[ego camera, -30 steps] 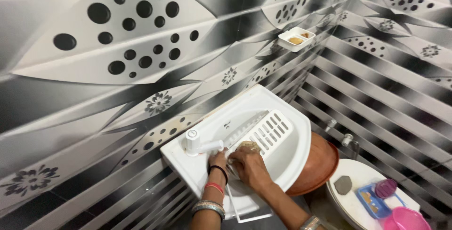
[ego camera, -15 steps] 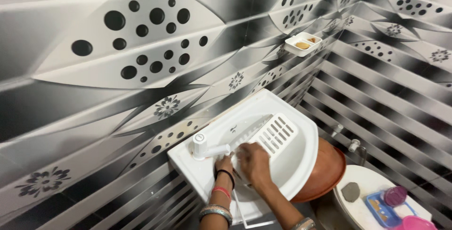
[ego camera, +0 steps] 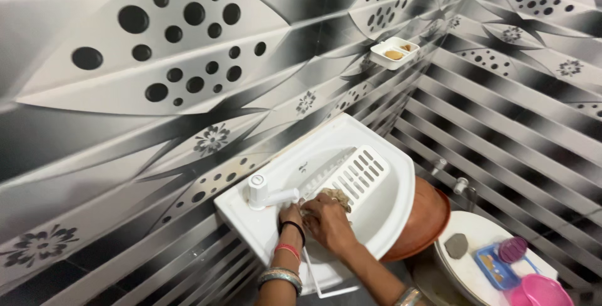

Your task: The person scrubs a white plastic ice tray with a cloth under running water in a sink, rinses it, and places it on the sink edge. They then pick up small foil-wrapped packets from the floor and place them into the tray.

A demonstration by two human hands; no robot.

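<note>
Fingers of both the left hand [ego camera: 291,214] and right hand [ego camera: 327,220] clasp the slotted white tray [ego camera: 354,175] inside the basin [ego camera: 395,218] rim.

**Colours and patterns around the grip**

Both hands, left hand [ego camera: 290,214] and right hand [ego camera: 327,221], are on a white slotted tray [ego camera: 354,174] with a brownish scrub pad [ego camera: 337,197] at the fingertips. Left wrist: black band, red band, silver bangles. White tap [ego camera: 258,190] just left of the grip. White basin [ego camera: 351,137] under it. Terracotta-brown bowl [ego camera: 425,217] to the right of the grip. Further right: white lid [ego camera: 480,262] with a grey stone [ego camera: 456,245], blue tray [ego camera: 492,267], purple disc [ego camera: 513,249], pink tub [ego camera: 538,291]. Wall tiles [ego camera: 157,49] above: black, grey and white, dotted leaves, flowers, stripes. White soap dish [ego camera: 394,52], tan pieces inside.
</note>
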